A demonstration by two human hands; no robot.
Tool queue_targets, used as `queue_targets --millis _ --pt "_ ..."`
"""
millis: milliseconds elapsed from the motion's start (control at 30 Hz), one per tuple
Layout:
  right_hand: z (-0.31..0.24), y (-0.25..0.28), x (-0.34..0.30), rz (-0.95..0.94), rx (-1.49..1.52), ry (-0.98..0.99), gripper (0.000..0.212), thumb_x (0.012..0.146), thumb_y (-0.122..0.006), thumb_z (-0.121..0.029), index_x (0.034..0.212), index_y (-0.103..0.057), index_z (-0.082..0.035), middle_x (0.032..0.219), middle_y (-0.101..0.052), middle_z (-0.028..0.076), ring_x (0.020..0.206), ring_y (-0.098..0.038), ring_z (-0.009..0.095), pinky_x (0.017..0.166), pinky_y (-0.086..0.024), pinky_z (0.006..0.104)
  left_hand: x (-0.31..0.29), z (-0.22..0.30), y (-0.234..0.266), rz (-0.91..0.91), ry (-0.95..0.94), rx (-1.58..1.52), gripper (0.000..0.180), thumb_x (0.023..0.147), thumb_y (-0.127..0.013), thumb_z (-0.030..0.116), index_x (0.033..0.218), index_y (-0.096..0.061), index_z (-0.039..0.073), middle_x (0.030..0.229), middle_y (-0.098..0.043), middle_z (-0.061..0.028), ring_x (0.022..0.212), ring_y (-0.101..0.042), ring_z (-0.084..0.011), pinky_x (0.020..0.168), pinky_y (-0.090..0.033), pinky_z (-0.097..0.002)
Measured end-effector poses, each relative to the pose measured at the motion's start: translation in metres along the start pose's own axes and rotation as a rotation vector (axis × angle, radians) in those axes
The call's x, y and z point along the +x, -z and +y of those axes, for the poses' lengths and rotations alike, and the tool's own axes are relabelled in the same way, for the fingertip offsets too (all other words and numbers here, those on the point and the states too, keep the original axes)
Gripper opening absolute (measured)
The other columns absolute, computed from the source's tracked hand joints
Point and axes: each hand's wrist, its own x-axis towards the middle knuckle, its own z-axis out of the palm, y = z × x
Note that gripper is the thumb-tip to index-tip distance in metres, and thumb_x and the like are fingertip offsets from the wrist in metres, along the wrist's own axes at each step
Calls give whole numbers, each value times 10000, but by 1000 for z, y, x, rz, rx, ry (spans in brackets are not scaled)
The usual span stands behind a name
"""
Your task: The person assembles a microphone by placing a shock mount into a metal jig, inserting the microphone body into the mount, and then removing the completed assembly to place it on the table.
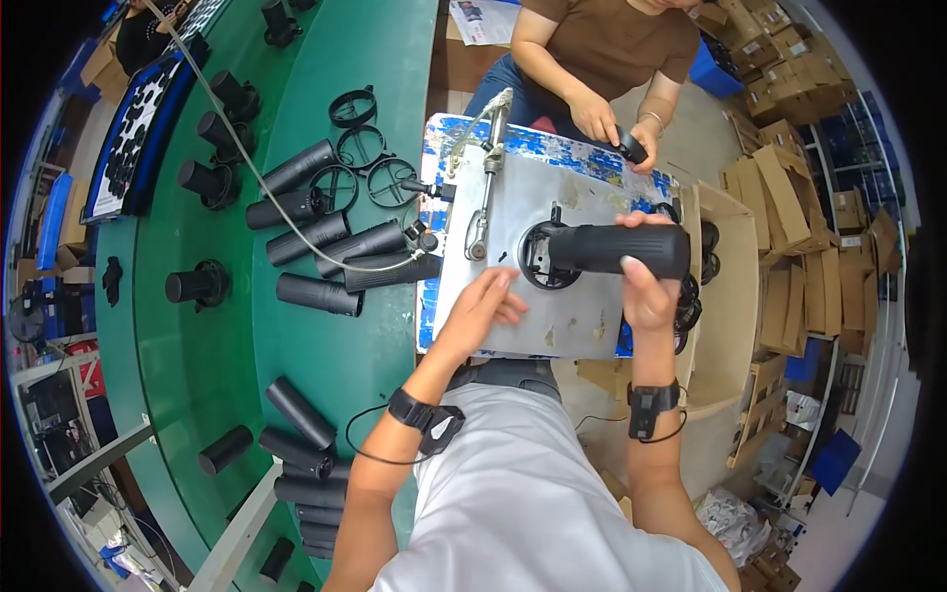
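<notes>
My right hand (651,291) is wrapped round a black ribbed plastic tube (607,250), thumb on the near side. The tube lies nearly level above a bare metal plate (582,331). At its left end is a black ring-shaped part (533,280); whether the two are joined I cannot tell. My left hand (483,314) hovers at the plate's left side with nothing in it, its fingers loosely apart and near the ring. A metal air cylinder (493,153) with a rod is mounted on the plate's far left.
Several black tubes (318,294) and black rings (393,183) lie on the green bench (340,360) to the left. Opposite, a co-worker's hands (597,116) hold a small black ring. A wooden box (730,340) with black rings stands at the right. A hose (232,128) crosses the bench.
</notes>
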Motion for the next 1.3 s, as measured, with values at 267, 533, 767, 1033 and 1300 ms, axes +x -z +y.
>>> queue_targets --millis 267,533,767,1033,1300 --pt "28 -7 1 -28 -278 -74 474 749 -640 -23 1192 -472 -19 1155 -551 136 1135 -518 253 1021 -389 401 -13 -18 20 -49 -144 -152 278 1012 -455 168 1224 -520 0 908 -651 -96 799 -609 -133 740 -490 -270" --pt "68 -25 -16 66 -450 78 514 761 -703 39 1210 -461 -17 1157 -565 118 1097 -547 198 982 -431 346 -10 -13 25 -145 -147 -183 260 1003 -479 155 1211 -526 5 930 -641 -82 817 -604 -127 762 -487 -267" --pt "97 -38 -17 343 -529 75 459 780 -725 7 1178 -497 -10 1079 -590 91 1031 -573 167 926 -461 306 -15 -12 19 -134 -122 -138 234 1003 -462 120 1189 -540 1 930 -639 -77 820 -593 -119 770 -492 -266" --pt "66 2 21 -232 -397 -7 466 719 -741 -86 1105 -497 8 991 -617 146 973 -603 255 947 -465 411 -16 -14 22 -115 -99 -201 230 996 -484 119 1182 -545 -2 935 -633 -71 834 -607 -124 779 -502 -271" --pt "105 -10 6 -50 -386 261 452 795 -678 -166 1132 -408 -34 935 -563 153 876 -558 256 855 -492 425 -20 33 39 290 -395 35 142 927 -501 -17 1009 -616 -33 849 -637 -81 729 -623 -133 699 -522 -276"
